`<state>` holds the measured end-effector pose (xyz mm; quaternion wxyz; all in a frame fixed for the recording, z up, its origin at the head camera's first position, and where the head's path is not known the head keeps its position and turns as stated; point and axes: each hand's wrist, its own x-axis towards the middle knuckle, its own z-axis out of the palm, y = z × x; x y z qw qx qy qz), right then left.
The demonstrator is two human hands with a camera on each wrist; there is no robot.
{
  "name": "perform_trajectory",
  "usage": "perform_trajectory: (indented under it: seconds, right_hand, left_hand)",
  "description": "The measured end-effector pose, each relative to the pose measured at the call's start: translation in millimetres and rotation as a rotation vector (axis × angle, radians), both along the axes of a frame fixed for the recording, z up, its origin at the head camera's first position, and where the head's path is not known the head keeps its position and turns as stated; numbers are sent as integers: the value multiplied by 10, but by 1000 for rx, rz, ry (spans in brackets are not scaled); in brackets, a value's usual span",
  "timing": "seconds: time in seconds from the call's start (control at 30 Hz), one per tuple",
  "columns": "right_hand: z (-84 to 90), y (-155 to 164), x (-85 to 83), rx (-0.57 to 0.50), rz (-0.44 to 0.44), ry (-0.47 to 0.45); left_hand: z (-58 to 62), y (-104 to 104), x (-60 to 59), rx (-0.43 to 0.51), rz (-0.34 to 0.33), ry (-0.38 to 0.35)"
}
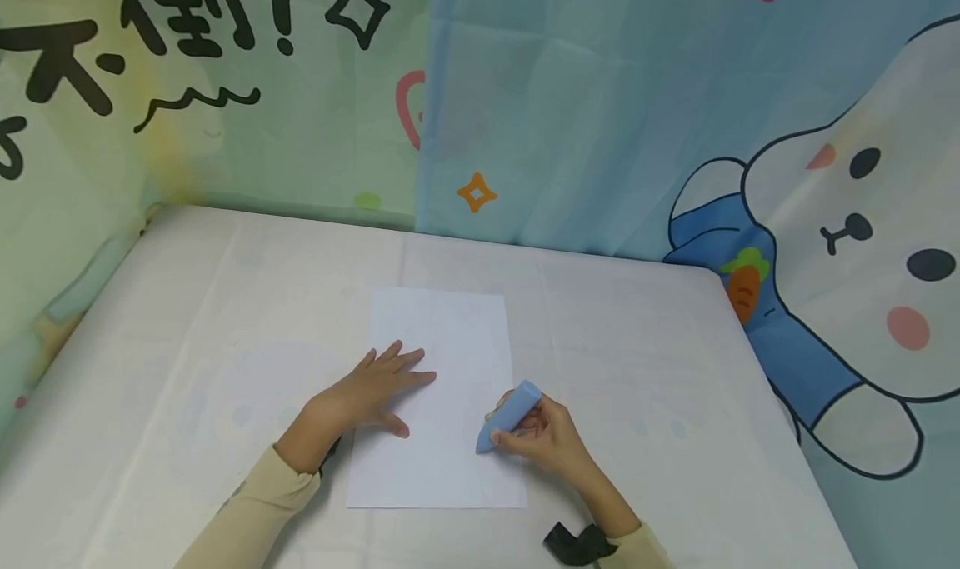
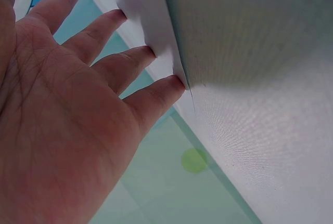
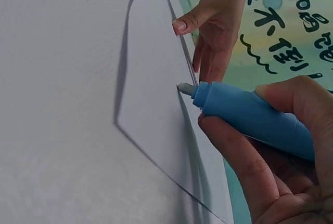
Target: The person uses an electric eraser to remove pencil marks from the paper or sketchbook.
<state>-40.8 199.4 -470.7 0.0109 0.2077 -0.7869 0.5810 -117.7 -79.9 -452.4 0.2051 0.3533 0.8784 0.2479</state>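
Note:
A blank sheet of white paper (image 1: pixel 442 473) lies on the white-covered table. My left hand (image 1: pixel 370 394) rests on its left side, fingers spread and fairly straight; in the left wrist view the fingertips (image 2: pixel 174 82) touch the paper's edge area. With thumb and fingers my right hand (image 1: pixel 546 437) grips a thick light-blue marker (image 1: pixel 510 415) over the right part of the sheet. Seen from the right wrist, the marker (image 3: pixel 250 110) is uncapped, its greyish tip at or very near the paper; contact is hard to tell. No mark shows on the sheet.
The white tablecloth (image 1: pixel 645 361) extends around the paper on all sides. Behind the table hangs a printed curtain (image 1: pixel 570 111) with a cartoon rabbit (image 1: pixel 832 277) at the right. A black strap (image 1: pixel 577 544) is at the right sleeve.

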Motion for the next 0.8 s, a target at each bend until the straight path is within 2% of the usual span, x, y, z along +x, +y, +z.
perform_trajectory:
  seconds: [0.4,0.8]
  right_hand:
    - [33,36,145,9,70,-66]
    - [10,76,228,-15,113,-59]
  left_hand:
    - [-8,-4,2,-1,8,6]
    - [-2,-5,6,7,-2,5]
